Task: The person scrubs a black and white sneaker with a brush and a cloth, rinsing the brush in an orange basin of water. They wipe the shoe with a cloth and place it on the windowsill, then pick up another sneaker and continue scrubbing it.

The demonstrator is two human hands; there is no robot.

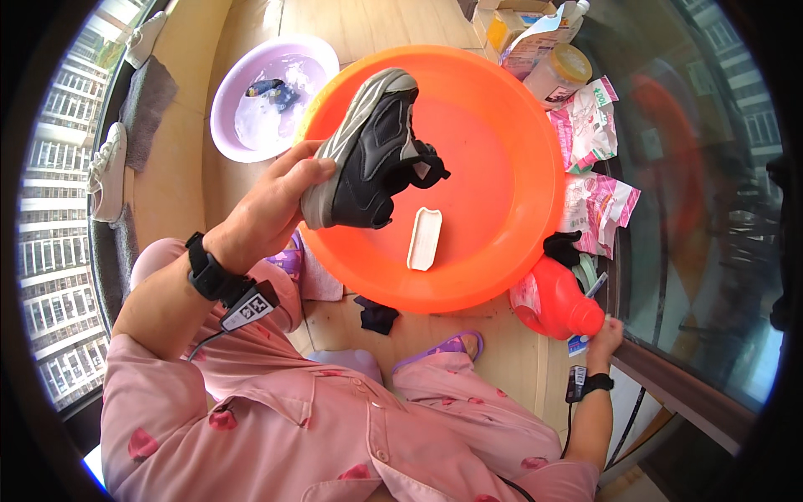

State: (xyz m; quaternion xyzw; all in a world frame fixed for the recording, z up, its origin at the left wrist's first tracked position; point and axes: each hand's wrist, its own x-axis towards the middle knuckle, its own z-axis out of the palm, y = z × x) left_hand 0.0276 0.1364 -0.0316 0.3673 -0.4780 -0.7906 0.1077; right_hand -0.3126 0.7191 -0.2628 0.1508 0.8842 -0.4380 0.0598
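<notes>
My left hand [276, 194] grips a black sneaker [367, 160] by its thick grey-and-white sole near the heel. The shoe is tilted on its side over the left part of a large orange plastic basin [464, 157], its opening facing right. On the basin floor lies a small white oblong piece [425, 240], which looks like a scrub brush. At the far right, my right hand [607, 342] is beside the cap of a red plastic jug [558, 304] that lies tipped against the basin. Its fingers are bunched, and whether they hold something small cannot be made out.
A lilac basin [229, 119] of sudsy water with a dark item stands at the back left. Pink-and-white powder bags [593, 207] and a yellow-lidded jar [558, 72] line the right side by the glass. White shoes [108, 172] rest on the left ledge. Dark cloth [376, 315] lies below the orange basin.
</notes>
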